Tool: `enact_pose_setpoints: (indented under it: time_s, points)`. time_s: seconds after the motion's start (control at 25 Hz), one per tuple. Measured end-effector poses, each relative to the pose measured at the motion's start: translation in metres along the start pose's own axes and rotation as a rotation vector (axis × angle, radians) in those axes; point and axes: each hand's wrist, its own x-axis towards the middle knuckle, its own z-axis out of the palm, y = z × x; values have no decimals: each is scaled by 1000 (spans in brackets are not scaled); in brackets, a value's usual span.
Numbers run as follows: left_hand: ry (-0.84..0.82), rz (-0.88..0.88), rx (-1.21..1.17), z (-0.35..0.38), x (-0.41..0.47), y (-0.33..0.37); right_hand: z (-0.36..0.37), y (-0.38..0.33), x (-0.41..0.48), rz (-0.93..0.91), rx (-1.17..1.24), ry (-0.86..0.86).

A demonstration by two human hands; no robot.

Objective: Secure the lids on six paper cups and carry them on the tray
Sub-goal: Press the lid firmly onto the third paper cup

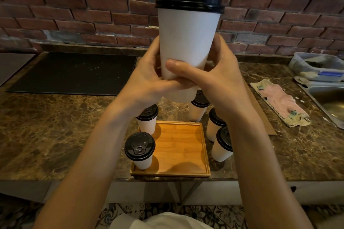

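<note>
Both hands hold one white paper cup (188,35) with a black lid (189,2) up in front of the camera, above the counter. My left hand (147,78) and my right hand (221,80) wrap its lower half, thumbs crossing in front. Below lies a square wooden tray (182,147). Two lidded cups stand on its left side, one in front (140,149) and one behind (148,118). Three more lidded cups stand off the tray: one behind it (198,108) and two to its right (214,124) (222,145).
A brown marble counter (55,126) runs along a brick wall (93,5). A black mat (74,72) lies at the back left. A pink cloth (279,102), a steel sink (329,98) and a plastic container (316,65) are at the right.
</note>
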Motion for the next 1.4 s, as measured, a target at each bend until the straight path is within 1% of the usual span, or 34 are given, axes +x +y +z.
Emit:
enact_pose_setpoints:
  time_s: [0.2, 0.36, 0.52, 0.8, 0.92, 1.12, 1.2, 1.4]
  points:
    - [-62, -43, -41, -3, -3, 3, -10, 3, 2, -10, 97, -138]
    - [-132, -81, -85, -5, -6, 3, -17, 8, 3, 34, 147, -252]
    - [-143, -90, -55, -4, -8, 1, -18, 12, 2, 58, 114, -290]
    - [37, -60, 63, 3, -5, -4, -15, 8, 1, 19, -6, -164]
    - [103, -37, 59, 10, -3, -7, -7, 6, 1, 20, -66, -67]
    - [241, -18, 34, 23, 3, -11, 13, 9, -4, -4, -235, 156]
    - [253, -7, 34, 24, 5, -13, 18, 11, -4, -16, -265, 177]
    - [193, -10, 40, 14, 4, -15, 11, 16, 2, -32, -180, 119]
